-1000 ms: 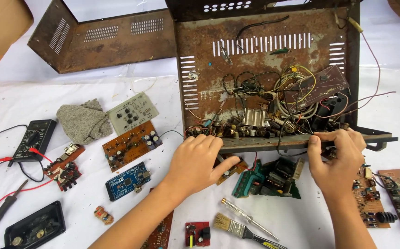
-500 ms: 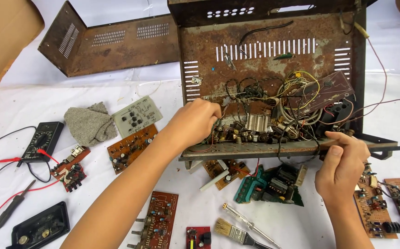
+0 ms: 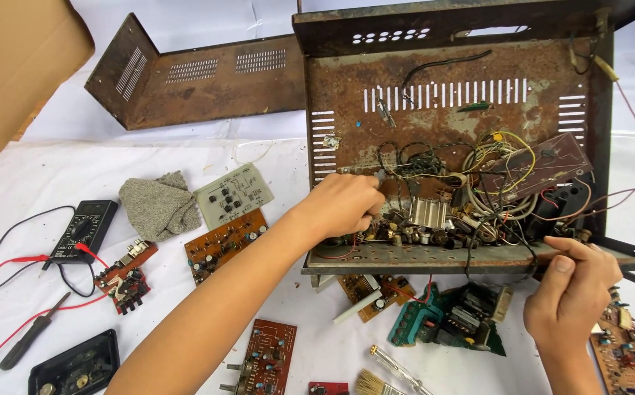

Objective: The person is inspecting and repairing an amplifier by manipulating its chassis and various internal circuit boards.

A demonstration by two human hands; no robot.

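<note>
Left hand [image 3: 343,207] inside rusty chassis [image 3: 346,95], brown cardboard box [image 3: 10,66] far left

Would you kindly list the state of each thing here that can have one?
Rusty chassis: open, cover off, wiring exposed.
Detached cover: lying apart behind it.
Left hand: fingers pinched among the components inside.
Right hand: gripping the chassis front edge.
Multimeter: probe leads plugged in.
Grey cloth: crumpled.
Screwdriver: lying loose.

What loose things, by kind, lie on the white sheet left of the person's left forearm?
Circuit boards: 3
Multimeter: 1
Grey cloth: 1
Screwdriver: 1
Black case: 1
Rusty cover panel: 1
Cardboard piece: 1
Total: 9
</note>
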